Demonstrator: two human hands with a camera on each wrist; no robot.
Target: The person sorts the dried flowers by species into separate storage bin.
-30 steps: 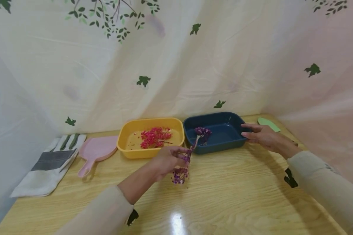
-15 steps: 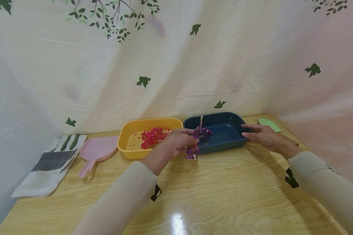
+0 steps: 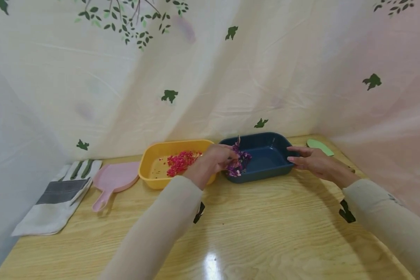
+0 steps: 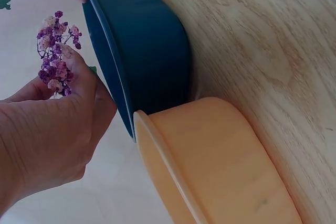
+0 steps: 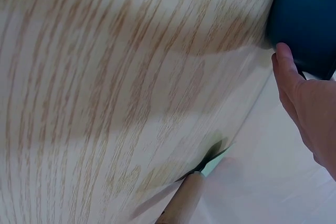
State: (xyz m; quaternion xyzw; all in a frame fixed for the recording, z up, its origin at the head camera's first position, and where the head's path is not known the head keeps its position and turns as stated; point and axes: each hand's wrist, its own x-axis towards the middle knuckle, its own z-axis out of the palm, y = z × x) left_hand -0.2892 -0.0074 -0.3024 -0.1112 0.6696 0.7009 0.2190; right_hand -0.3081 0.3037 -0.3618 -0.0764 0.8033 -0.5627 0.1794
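My left hand (image 3: 218, 155) pinches a sprig of small purple dried flowers (image 3: 235, 168) over the left end of a dark blue dish (image 3: 267, 157). In the left wrist view, the purple and pale pink blossoms (image 4: 55, 69) stand out above the thumb and fingers. More purple flowers (image 3: 245, 156) lie in the dish behind that hand, partly covered. My right hand (image 3: 313, 161) touches the dish's right end with fairly straight fingers. In the right wrist view, a fingertip (image 5: 283, 51) rests against the outer blue wall. The right hand's other fingers are partly hidden.
Left of the blue dish stands a yellow dish (image 3: 146, 167) with red flowers (image 3: 180, 163). Farther left lie a pink pan-shaped piece with a handle (image 3: 115, 177) and a white cloth with a grey band (image 3: 61, 190). A green-bladed tool (image 3: 320, 147) lies far right, wooden-handled.
My left hand has moved forward and right with the purple sprig, from over the table's front to the blue dish's left end. The right hand has stayed at the dish.
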